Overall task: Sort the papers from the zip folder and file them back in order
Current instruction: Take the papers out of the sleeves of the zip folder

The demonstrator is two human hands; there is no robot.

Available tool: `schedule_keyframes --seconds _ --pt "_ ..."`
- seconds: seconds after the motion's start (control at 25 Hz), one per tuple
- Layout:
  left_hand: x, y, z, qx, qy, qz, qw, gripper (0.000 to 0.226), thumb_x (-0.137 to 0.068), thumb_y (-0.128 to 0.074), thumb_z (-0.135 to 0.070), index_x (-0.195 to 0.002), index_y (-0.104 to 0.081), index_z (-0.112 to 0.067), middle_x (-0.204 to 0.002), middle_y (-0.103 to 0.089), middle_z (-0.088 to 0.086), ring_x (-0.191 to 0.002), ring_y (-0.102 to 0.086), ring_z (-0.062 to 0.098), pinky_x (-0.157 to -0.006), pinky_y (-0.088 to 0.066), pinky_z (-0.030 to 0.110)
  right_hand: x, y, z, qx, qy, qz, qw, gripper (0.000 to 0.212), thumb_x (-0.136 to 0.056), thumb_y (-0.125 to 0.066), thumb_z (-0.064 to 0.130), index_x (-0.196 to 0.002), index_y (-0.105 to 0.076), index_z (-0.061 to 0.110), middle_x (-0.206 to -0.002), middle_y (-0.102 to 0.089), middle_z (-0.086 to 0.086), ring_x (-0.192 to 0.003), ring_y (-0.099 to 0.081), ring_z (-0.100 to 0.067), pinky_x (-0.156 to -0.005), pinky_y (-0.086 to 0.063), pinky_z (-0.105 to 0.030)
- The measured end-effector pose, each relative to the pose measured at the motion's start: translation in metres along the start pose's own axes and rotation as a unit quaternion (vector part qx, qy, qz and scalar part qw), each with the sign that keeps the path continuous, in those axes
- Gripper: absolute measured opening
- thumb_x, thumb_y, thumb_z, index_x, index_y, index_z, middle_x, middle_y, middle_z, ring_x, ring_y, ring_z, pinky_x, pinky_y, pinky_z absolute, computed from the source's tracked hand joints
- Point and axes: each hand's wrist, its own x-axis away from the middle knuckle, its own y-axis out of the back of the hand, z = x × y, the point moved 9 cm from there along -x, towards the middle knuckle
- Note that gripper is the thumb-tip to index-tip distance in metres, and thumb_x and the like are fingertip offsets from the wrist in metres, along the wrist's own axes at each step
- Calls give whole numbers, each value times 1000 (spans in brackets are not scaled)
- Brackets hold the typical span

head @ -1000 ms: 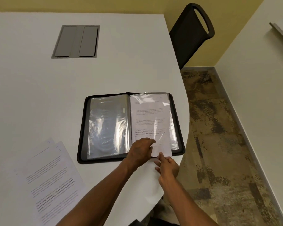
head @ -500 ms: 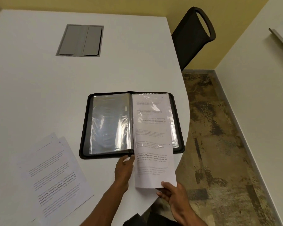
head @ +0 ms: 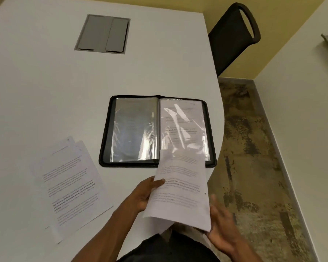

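Note:
A black zip folder point(head: 105, 148) lies open on the white table point(head: 45, 91), its clear sleeves showing. The left sleeve point(head: 133, 129) looks empty; the right sleeve point(head: 184, 123) has a printed page in it. A printed sheet point(head: 180, 191) is out of the folder, lifted above the table's near edge. My left hand point(head: 145, 193) pinches its left edge with the thumb on top. My right hand point(head: 219, 224) is at the sheet's lower right corner, blurred, fingers spread; whether it grips the sheet is unclear.
A loose pile of printed papers point(head: 70, 184) lies on the table to the left of the folder. A grey cable hatch point(head: 102, 34) is set into the table further back. A black chair point(head: 233, 36) stands at the far right, over patterned carpet point(head: 254, 167).
The sheet has slid fully out of the right sleeve toward me. My left hand left the folder's edge and took the sheet's left side; my right hand drew back with it.

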Motion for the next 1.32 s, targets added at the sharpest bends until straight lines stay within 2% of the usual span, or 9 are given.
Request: schedule_keyframes --seconds 0.08,0.28,0.4,0.52,0.64,0.8,0.96,1.08,1.32 --pt "17 -3 4 -41 -2 19 999 48 -86 -75 -8 -131 -60 -3 -127 -65 21 -115 -62 39 -96 -52 49 -8 10 18 -3 -10 -10 1000 59 -98 -51 51 -137 -59 8 -139 -57 -26 -129 -54 -44 -113 -36 -61" --pt "74 19 -6 -147 -87 -73 983 42 -83 -76 -7 -123 -63 -12 -113 -74 9 -101 -72 30 -84 -59 44 -39 -9 13 189 10 -44 981 34 -99 -56 10 -133 -56 3 -119 -70 -23 -108 -68 -45 -101 -47 -64" --pt "116 58 -26 -193 -163 -126 959 40 -83 -77 -12 -120 -65 -19 -111 -74 1 -99 -73 23 -87 -59 42 -38 -56 6 262 63 -29 963 27 -97 -60 6 -124 -61 8 -113 -74 -16 -101 -72 -40 -94 -52 -63" --pt "158 119 -45 -172 -220 -210 937 38 -83 -77 -10 -119 -67 -19 -111 -75 -1 -99 -72 21 -90 -58 44 -42 -127 -6 385 122 14 915 25 -96 -62 8 -117 -63 21 -104 -78 0 -93 -75 -24 -86 -59 -49" --pt "190 192 -57 -122 -253 -309 908 35 -85 -73 -4 -118 -68 -17 -108 -75 1 -96 -73 23 -87 -59 44 -66 -202 -34 471 141 60 869 33 -91 -64 5 -116 -61 26 -97 -77 -1 -87 -75 -19 -78 -62 -43" --pt "214 270 -61 -141 -244 -426 860 29 -88 -72 -10 -114 -67 -20 -105 -74 -3 -91 -72 18 -79 -58 36 -115 -276 -77 555 184 56 810 23 -82 -66 14 -100 -67 27 -89 -72 1 -75 -71 -15 -71 -62 -38" --pt "228 311 -69 -210 -213 -535 790 14 -88 -71 -16 -101 -66 -20 -94 -69 -4 -89 -67 19 -76 -51 31 -155 -311 -110 613 182 29 768 23 -85 -66 17 -108 -68 18 -89 -66 5 -80 -64 -12 -69 -51 -25" --pt "228 324 -79 -266 -207 -572 748 12 -86 -70 -12 -94 -65 -19 -84 -65 -4 -85 -66 24 -72 -42 27 -178 -323 -125 653 187 14 734 21 -85 -66 18 -107 -69 19 -91 -67 5 -84 -64 -13 -74 -50 -25" --pt "214 334 -82 -318 -217 -548 742 27 -83 -73 -9 -108 -67 -12 -87 -68 -1 -73 -61 15 -68 -43 23 -203 -309 -130 697 186 -29 692 22 -85 -64 17 -107 -67 17 -101 -71 0 -95 -67 -18 -75 -46 -24"
